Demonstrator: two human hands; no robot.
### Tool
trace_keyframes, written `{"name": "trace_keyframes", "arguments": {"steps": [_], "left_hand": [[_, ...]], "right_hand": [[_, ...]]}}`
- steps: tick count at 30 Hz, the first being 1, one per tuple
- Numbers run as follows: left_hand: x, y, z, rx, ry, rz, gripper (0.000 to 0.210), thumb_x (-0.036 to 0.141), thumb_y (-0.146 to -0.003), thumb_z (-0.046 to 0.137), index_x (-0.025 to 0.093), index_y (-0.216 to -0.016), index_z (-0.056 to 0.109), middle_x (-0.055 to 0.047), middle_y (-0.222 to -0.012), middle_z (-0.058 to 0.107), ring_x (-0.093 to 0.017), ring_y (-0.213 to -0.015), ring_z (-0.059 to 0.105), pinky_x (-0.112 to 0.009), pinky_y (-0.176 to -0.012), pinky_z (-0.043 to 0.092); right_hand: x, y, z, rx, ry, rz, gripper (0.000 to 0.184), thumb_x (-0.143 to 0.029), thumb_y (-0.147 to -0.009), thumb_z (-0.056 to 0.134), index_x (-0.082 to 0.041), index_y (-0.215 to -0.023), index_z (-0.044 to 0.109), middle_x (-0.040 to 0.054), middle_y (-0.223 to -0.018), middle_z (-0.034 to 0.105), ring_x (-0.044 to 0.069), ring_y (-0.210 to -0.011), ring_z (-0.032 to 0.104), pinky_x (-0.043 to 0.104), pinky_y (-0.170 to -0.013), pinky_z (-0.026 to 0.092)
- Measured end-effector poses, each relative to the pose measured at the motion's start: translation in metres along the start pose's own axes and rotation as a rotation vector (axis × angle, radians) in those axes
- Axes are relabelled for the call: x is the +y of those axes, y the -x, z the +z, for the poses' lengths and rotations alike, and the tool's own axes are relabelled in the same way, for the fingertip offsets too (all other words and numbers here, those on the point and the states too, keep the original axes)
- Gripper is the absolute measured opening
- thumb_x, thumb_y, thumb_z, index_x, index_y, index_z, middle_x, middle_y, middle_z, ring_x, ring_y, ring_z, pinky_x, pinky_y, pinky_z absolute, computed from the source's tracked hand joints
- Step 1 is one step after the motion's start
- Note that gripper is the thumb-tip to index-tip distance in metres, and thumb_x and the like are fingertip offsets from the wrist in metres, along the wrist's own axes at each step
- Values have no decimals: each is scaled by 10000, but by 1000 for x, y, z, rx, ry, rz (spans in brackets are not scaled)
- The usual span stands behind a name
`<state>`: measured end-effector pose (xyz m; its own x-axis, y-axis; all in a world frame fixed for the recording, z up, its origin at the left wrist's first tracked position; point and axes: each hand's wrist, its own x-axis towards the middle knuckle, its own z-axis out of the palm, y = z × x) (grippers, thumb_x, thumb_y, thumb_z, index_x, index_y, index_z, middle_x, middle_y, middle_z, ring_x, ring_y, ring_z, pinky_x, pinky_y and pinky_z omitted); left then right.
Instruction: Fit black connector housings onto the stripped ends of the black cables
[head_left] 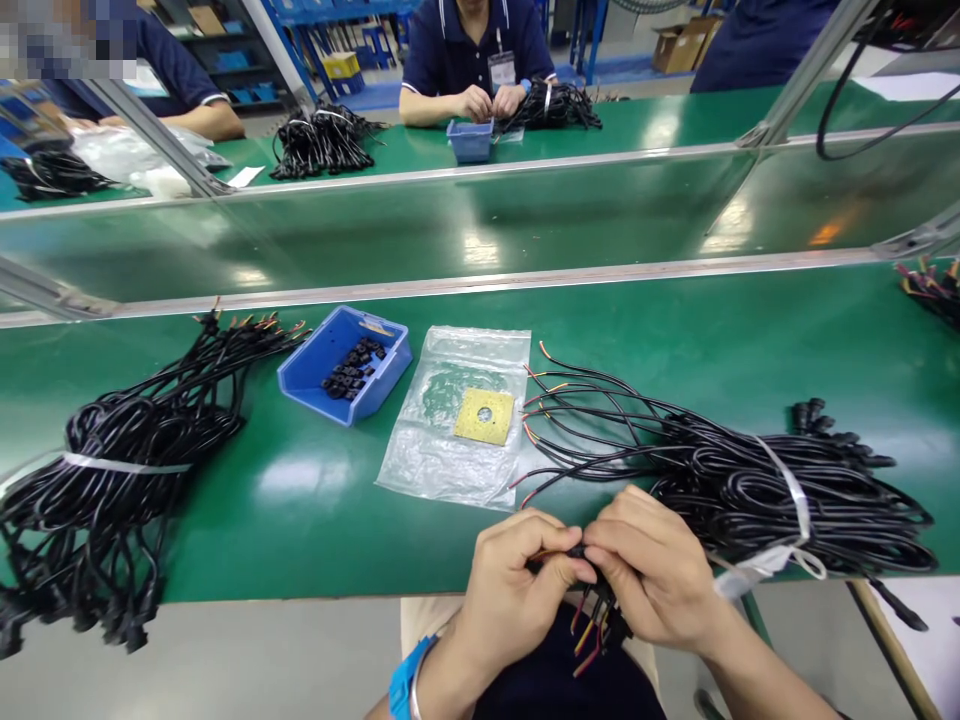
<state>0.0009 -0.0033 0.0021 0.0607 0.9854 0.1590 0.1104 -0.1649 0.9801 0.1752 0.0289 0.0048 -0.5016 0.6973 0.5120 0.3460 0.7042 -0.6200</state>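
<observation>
Close to my body, at the table's front edge, my left hand [525, 575] and my right hand [649, 570] meet fingertip to fingertip. Both pinch a black cable [576, 551] at its end, where reddish-yellow wires show beside my left fingers. The tip itself is mostly covered by my fingers. Below my hands hang several cable ends [589, 635] with red and yellow wires. Just beyond my right hand lies a bundle of black cables [750, 490], tied with a white band, its bare wire ends pointing left. A blue strap [409, 680] is around my left wrist.
A clear plastic bag [427, 455] with a yellow square card [486, 416] lies mid-table. Left of it stands a blue bin [319, 398] holding small black parts [352, 370]. Another tied cable bundle [142, 430] lies far left. Across a metal frame [480, 280], people sit working.
</observation>
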Motion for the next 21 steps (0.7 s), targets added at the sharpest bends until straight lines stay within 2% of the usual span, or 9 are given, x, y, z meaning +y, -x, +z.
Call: {"name": "trace_keyframes", "arguments": {"steps": [3,8,10,17,21], "left_hand": [[-1,1,2,0,-12,-27,94,114,-779,749,172,-720,702,-19,-722,708,-133,-656,658,-216,-639,514],[-4,1,2,36,68,-206,79,176,-768,762,167,-755,685,0,-675,672,-120,-559,614,-215,-548,494],[-4,2,1,35,94,-229,96,209,-769,769,162,-770,685,-2,-676,668,-116,-533,605,-215,-523,491],[0,1,3,9,10,-21,41,148,-766,773,152,-752,735,-41,-716,714,-140,-642,659,-216,-608,520],[-1,-1,5,21,-9,-2,49,118,-748,786,156,-741,755,-34,-689,711,-136,-635,659,-211,-609,524]], "right_hand": [[0,0,2,-1,28,-22,121,-64,-893,502,-150,-877,586,21,-696,550,130,-627,436,297,-605,328],[2,1,2,-16,107,7,109,-103,-926,511,-138,-977,600,59,-796,618,155,-715,509,310,-665,379],[2,1,1,-10,96,25,104,-101,-923,510,-145,-969,593,60,-808,618,158,-732,515,314,-680,384],[3,0,-2,-41,28,8,125,-69,-896,503,-161,-888,588,24,-717,566,136,-651,473,309,-636,349],[3,1,-2,-37,32,-1,139,-71,-897,500,-165,-898,601,15,-700,568,130,-628,473,302,-626,364]]}}
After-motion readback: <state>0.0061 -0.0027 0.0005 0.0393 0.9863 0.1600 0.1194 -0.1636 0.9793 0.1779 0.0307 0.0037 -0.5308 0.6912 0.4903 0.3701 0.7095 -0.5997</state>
